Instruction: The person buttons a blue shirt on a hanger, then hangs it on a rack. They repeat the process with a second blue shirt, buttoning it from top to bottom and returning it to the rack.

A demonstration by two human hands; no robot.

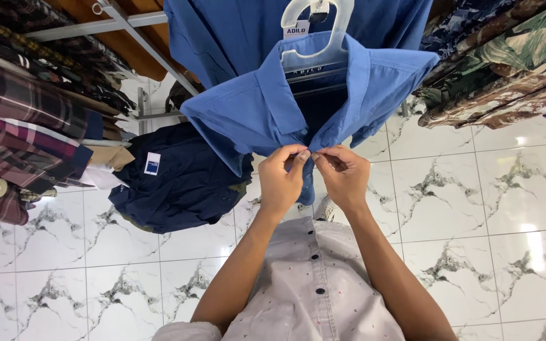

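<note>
Up close, both hands meet at the front opening of a blue shirt (266,107) that hangs on a white plastic hanger (316,31), collar uppermost and just beyond the person's chest. The left hand (284,177) has its fingers (298,153) pinched together on one edge of the placket just below the collar, and the right hand (344,173) has its fingers (321,156) pinched on the facing edge, so the two edges are drawn toward each other at the middle; whether a button sits between them is too small to tell. Held this way, the hanger carries the weight while the hands only steady the cloth. A small white rectangular tag (296,28) with dark lettering sits on the hanger near its hook. To the left, a dark navy shirt (178,180) hangs lower, bearing a small white square label (152,163) with a blue patch. Plaid shirts (14,120) crowd the far left, patterned green and brown shirts (507,63) the right, above a white marble-veined tile floor (462,202).
</note>
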